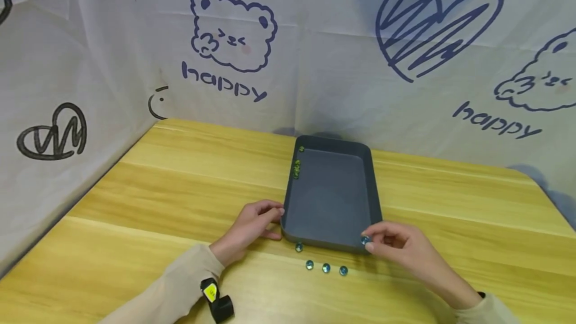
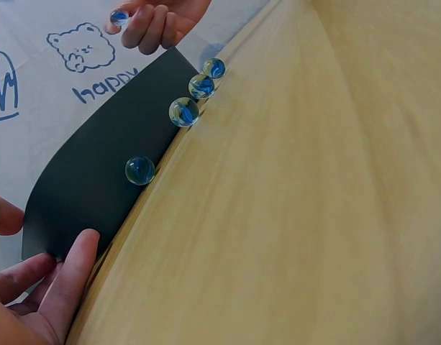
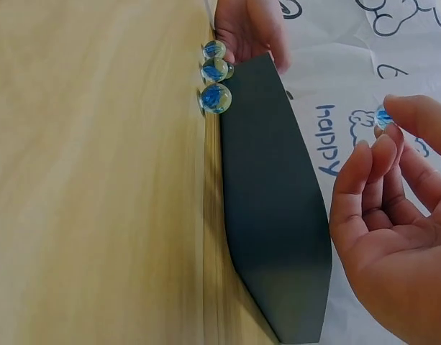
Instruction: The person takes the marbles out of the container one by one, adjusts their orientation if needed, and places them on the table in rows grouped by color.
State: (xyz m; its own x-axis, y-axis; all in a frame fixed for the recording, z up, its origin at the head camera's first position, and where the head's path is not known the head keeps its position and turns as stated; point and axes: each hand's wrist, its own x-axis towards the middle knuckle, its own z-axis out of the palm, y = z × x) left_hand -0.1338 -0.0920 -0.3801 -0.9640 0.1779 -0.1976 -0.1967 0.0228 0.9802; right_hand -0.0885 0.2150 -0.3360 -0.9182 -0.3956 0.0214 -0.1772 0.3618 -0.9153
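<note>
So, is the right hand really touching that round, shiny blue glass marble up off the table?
Touching: the right wrist view shows the right hand pinching the marble, skin against glass.

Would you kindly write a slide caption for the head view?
Right hand pinches a blue marble near the gray tray, which the left hand touches.
</note>
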